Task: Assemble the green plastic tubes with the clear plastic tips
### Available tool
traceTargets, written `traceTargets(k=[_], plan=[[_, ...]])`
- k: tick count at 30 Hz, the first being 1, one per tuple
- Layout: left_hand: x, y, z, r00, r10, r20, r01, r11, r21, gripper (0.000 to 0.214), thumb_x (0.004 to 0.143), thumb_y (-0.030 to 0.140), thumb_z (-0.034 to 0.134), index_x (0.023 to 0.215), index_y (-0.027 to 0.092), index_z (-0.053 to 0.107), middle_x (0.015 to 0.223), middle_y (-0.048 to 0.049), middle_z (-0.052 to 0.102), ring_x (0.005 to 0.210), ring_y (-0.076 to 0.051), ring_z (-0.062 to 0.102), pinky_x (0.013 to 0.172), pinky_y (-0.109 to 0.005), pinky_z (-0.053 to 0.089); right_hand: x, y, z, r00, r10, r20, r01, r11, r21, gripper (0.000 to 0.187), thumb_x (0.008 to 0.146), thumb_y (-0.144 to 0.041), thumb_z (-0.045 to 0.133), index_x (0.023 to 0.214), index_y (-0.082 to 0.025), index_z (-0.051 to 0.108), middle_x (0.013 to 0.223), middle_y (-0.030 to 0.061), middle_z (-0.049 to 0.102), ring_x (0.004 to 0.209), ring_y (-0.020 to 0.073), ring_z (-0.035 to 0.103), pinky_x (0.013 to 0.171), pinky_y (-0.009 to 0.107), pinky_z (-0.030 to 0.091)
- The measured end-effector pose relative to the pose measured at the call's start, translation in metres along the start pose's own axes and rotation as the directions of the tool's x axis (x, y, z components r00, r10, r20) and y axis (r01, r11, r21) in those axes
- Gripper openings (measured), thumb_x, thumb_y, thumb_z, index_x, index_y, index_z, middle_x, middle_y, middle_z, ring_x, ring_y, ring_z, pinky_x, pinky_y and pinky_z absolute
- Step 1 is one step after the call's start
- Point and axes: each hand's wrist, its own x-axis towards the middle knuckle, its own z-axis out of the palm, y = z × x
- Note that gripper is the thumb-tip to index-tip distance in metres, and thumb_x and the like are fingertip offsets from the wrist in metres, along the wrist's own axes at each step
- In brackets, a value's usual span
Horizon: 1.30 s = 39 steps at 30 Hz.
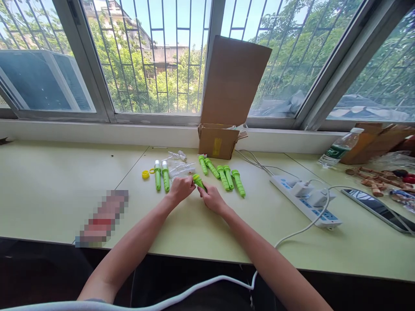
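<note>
Right hand (pixel 212 199) curled round slim green plastic tube (pixel 198 181), left hand (pixel 181 189) fisted beside it, contents unclear

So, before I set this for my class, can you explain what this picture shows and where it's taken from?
There is no machine: these are a person's bare hands, seen by a camera worn on their head, looking forward and down. The right hand holds a green plastic tube. The left hand is curled beside its top; whether it grips anything is hidden. On the tabletop lie two white-tipped green tubes and a yellow cap to the left, five more green tubes and a power strip to the right.
</note>
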Motion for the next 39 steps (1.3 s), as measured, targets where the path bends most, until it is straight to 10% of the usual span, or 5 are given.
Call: traceTargets(k=[9,18,39], plan=[[-0.001,-0.008,-0.008,0.988,0.156,0.005,-0.155,0.985,-0.07,0.018,0.08,0.022,0.049,0.081,0.019,0.066,0.07,-0.0074,0.068,0.067,-0.022,0.065,0.062,-0.031,0.043,0.0,-0.002,-0.002,0.998,0.055,0.039,-0.059,0.992,0.112,0.025,0.087,-0.041,0.046,0.075,-0.02,0.053,0.06,-0.0017,0.054,0.045,0.0116,0.045,0.047,0.024,0.035],[0.0,-0.008,-0.001,0.996,0.072,-0.054,-0.077,0.991,-0.109,0.023,0.088,0.03,0.045,0.095,0.019,0.064,0.078,-0.0056,0.071,0.067,-0.02,0.065,0.059,-0.029,0.041,0.003,0.003,-0.003,0.97,0.209,0.124,-0.239,0.917,0.321,0.029,0.087,-0.048,0.046,0.074,-0.022,0.047,0.044,-0.0069,0.042,0.031,0.0105,0.037,0.03,0.023,0.028],[-0.005,0.009,-0.009,0.997,0.036,0.066,-0.042,0.996,0.077,0.032,0.094,0.022,0.031,0.095,0.01,0.061,0.07,-0.013,0.067,0.072,-0.027,0.069,0.062,-0.032,0.046,0.003,0.005,0.002,0.975,0.181,0.129,-0.219,0.89,0.4,0.029,0.086,-0.049,0.048,0.078,-0.021,0.046,0.06,-0.0053,0.051,0.032,0.0077,0.043,0.027,0.021,0.032]])
